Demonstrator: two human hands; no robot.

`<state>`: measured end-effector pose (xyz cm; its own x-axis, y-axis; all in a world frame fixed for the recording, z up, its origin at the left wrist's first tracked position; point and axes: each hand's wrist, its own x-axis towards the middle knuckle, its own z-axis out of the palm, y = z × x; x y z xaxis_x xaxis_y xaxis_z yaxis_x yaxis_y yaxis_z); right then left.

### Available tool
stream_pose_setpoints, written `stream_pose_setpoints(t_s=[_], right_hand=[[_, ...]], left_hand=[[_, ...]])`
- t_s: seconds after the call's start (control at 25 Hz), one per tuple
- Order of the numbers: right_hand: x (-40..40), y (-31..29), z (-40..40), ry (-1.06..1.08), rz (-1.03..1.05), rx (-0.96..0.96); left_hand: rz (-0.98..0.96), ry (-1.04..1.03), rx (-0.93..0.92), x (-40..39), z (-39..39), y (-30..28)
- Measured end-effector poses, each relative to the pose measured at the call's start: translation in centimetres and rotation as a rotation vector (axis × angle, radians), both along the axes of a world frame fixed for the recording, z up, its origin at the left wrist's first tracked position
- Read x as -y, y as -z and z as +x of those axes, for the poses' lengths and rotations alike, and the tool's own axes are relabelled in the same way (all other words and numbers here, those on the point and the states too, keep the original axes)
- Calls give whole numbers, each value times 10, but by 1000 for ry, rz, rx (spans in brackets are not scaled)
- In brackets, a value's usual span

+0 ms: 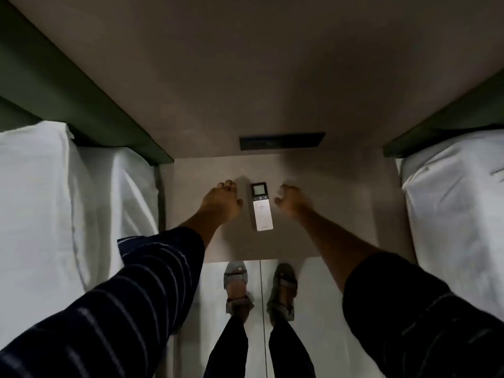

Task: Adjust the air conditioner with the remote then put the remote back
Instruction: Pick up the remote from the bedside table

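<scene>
a white air-conditioner remote lies flat on a bedside table between two white-sheeted beds, screen end pointing away from the person, long axis running straight out from the body. the left hand and right hand flank it, each just beside a long edge, fingers loosely curled, gripping nothing. neither touches the remote; both look about equally near. whether it is about to be lifted or was just returned cannot be told. sandalled feet show below the table edge.
</scene>
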<state>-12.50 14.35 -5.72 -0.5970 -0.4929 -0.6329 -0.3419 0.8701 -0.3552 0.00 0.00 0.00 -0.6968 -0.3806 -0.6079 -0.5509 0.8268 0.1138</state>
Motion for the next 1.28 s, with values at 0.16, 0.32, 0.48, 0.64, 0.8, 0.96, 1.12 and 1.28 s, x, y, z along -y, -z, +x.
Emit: stream_pose_setpoints(t_s=[0.16,0.32,0.48,0.64,0.8,0.96,1.12,1.28], right_hand=[[15,77,39,116,-7,37],[28,128,58,202,-12,-92],[39,152,49,185,-10,-130],[39,128,39,304,-94,107],[66,39,42,212,-230,250],[111,-84,56,109,-398,539],[159,-214,87,-14,-543,729],[197,-335,152,-245,-590,779]], left_hand=[[22,-29,26,3,13,62],[28,-14,34,10,17,101],[67,-81,3,16,18,115],[100,-150,4,24,25,98],[-2,-242,32,31,42,35],[-134,-344,-21,56,68,-63],[-293,-454,-122,89,120,-185],[-484,-608,-180,99,205,-307]])
